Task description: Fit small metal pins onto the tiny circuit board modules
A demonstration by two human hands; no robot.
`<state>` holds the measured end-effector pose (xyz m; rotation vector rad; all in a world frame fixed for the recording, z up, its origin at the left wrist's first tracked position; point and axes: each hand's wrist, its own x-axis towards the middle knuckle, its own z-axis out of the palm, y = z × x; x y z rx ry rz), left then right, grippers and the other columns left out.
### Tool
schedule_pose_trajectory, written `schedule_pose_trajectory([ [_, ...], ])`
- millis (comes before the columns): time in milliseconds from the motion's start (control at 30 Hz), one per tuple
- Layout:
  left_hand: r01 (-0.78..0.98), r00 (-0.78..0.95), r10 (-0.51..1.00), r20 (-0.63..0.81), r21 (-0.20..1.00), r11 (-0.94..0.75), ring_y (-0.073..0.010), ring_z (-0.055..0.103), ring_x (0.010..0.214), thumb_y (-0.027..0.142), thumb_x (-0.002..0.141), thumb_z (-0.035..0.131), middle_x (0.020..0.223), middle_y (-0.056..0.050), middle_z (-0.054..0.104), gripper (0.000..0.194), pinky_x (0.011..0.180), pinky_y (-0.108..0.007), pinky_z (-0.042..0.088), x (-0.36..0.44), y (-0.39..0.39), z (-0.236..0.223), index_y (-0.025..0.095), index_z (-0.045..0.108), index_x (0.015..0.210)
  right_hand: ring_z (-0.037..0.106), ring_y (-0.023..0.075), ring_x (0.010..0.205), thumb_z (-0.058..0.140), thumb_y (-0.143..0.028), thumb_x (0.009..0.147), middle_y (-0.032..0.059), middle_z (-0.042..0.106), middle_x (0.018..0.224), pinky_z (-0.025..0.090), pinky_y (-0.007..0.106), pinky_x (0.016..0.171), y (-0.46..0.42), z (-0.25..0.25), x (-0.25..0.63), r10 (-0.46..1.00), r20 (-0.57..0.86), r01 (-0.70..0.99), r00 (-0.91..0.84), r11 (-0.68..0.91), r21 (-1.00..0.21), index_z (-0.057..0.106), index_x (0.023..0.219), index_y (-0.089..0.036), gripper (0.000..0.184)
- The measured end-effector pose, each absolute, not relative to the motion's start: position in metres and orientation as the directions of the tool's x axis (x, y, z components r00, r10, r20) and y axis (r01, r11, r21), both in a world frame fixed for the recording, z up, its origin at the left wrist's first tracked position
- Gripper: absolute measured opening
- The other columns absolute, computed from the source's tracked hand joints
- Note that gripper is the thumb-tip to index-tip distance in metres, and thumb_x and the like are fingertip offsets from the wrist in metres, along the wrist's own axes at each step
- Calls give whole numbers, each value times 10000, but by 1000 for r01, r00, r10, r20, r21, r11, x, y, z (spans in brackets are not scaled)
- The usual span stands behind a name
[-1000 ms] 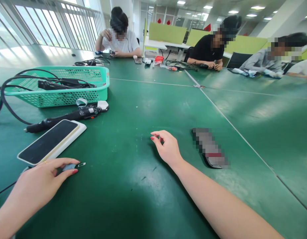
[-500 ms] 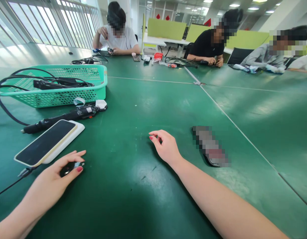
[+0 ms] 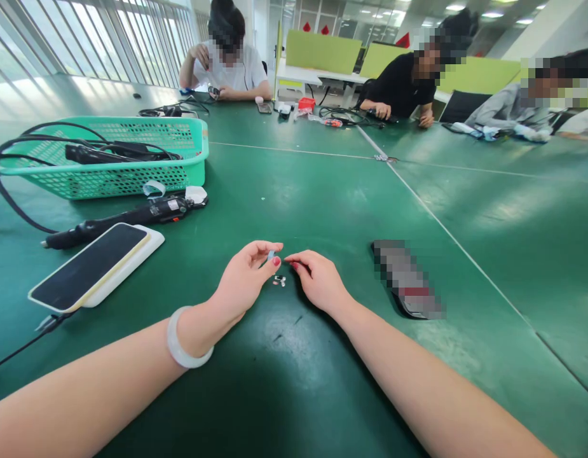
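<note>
In the head view we take the turquoise basket as our landmark. Our left hand is right of it and nearer us, lightly grasping a small pale-blue piece between thumb and fingers. Our right hand is farther right of the basket, fingers curled; we cannot tell whether it grips anything. The tiny loose parts lie right of the basket and nearer us, just beside our left thumb. A sideways sweep of either hand could, we judge, scatter them, as they look light and loose; the pale-blue piece could slip if our pinch loosens or catches only its edge. On the basket's near side lie the black electric screwdriver and, closer to us, a phone, which could slide if our left forearm knocked it.
</note>
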<state>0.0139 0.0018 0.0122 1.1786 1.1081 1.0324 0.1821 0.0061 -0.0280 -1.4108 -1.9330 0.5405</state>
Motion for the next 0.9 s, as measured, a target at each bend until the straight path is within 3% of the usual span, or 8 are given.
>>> schedule_pose_trajectory([
  [200,-48,150,979,-138,988,147,-106,544,778,308,724,718,899,-14,633,250,746,-253,449,-1,6,-1,181,654,930,648,150,906,427,-89,882,35,719,947,498,327,850,7,-28,184,952,250,655,-178,304,-692,700,960,-216,312],
  [333,-75,189,972,-137,985,153,-83,516,669,321,723,722,834,-2,615,334,656,-240,438,1,12,-4,184,654,1020,628,160,854,569,-222,866,36,702,963,504,333,803,3,-22,182,950,206,676,-237,313,-667,688,1034,-218,206],
  [433,-71,204,969,-140,985,157,-72,522,650,298,750,693,854,-5,631,333,668,-241,457,3,13,-4,187,657,1062,604,184,911,717,-304,772,42,684,1002,492,358,848,-2,-20,179,926,203,704,-317,374,-604,692,1053,-216,295],
  [533,-71,212,963,-168,980,187,-67,546,662,258,776,660,897,-16,649,288,727,-253,483,3,12,-3,180,664,1053,601,176,894,708,-234,781,32,678,913,490,342,831,-3,-20,178,917,201,719,-344,395,-572,722,944,-221,164],
  [600,-68,226,956,-187,976,207,-72,579,695,216,766,664,948,-25,657,309,780,-270,497,2,12,-4,182,656,1073,610,155,831,683,-176,794,15,676,833,493,308,772,-2,-21,178,921,196,707,-336,384,-594,726,857,-223,90],
  [733,-27,256,942,-216,973,231,-89,637,753,167,756,661,1062,-52,661,352,861,-305,517,1,12,-5,189,637,1106,623,129,755,666,-103,784,-7,685,768,485,266,710,-1,-20,178,927,220,668,-304,372,-645,717,760,-227,136],
  [900,42,274,938,-212,977,209,-105,668,795,163,794,608,1080,-55,667,325,880,-305,531,2,11,-5,194,629,1117,637,133,708,652,-122,763,-17,706,737,500,281,711,-2,-19,178,955,244,620,-167,294,-727,705,711,-235,135],
])
